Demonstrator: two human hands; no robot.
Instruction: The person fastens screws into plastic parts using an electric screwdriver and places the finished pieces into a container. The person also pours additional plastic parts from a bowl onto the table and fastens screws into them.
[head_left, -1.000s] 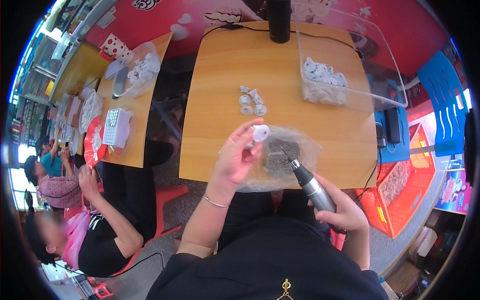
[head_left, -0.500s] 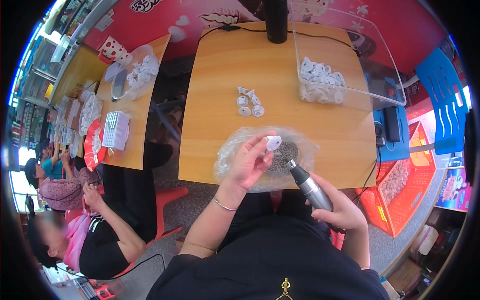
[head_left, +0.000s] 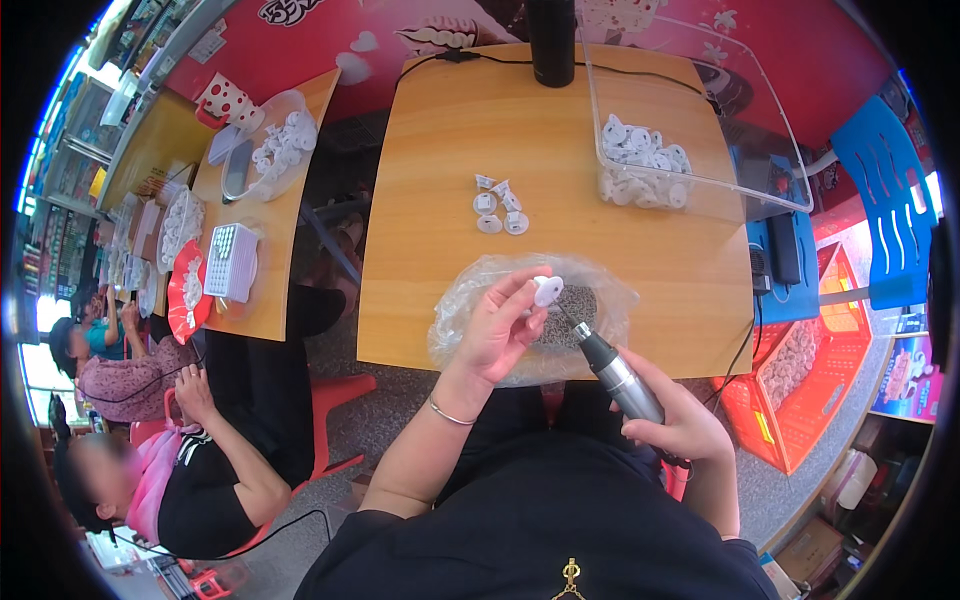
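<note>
Between the thumb and fingers of my left hand [head_left: 503,325] is a small round white plastic part [head_left: 548,291], held above a clear plastic bag [head_left: 465,300]. Small grey screws or similar metal bits [head_left: 572,305] fill the bag's middle. My right hand [head_left: 672,415] is wrapped round a silver and black electric screwdriver [head_left: 630,385]. Its thin bit points up and left, close to the white part; whether they touch I cannot tell. Farther up the table lies a small group of similar white parts [head_left: 500,207].
A clear bin [head_left: 700,185] at the table's right holds many white parts. A black cylinder [head_left: 552,45] stands at the back beside a cable. An orange crate [head_left: 790,440] sits on the floor at right. Other people [head_left: 220,490] sit at a second table [head_left: 280,250] on the left.
My left hand and the white part have shifted very slightly; the screwdriver is almost still. At left, the nearest person's hand has moved slightly to the right.
</note>
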